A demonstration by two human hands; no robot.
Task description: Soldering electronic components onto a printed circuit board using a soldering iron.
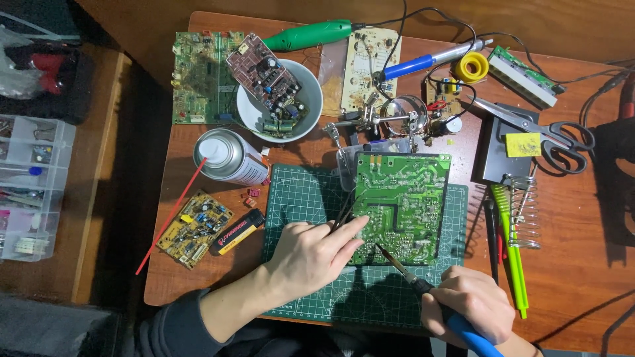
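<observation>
Green circuit board (400,205) lying solder-side up on cutting mat (297,198), pinned flat under left hand (316,254) fingers (350,230) for steadiness. Right hand (473,301) fingers closing around blue-handled soldering iron (423,284), tip touching board just beside left fingertips. Spray can (228,155) resting farther left on tabletop (569,264).

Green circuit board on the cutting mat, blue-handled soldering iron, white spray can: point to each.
Green circuit board (403,198), head view, middle of its solder side.
Blue-handled soldering iron (397,262), head view, on the metal shaft above the right hand (471,305).
White spray can (233,158), head view, on its side wall.
</observation>
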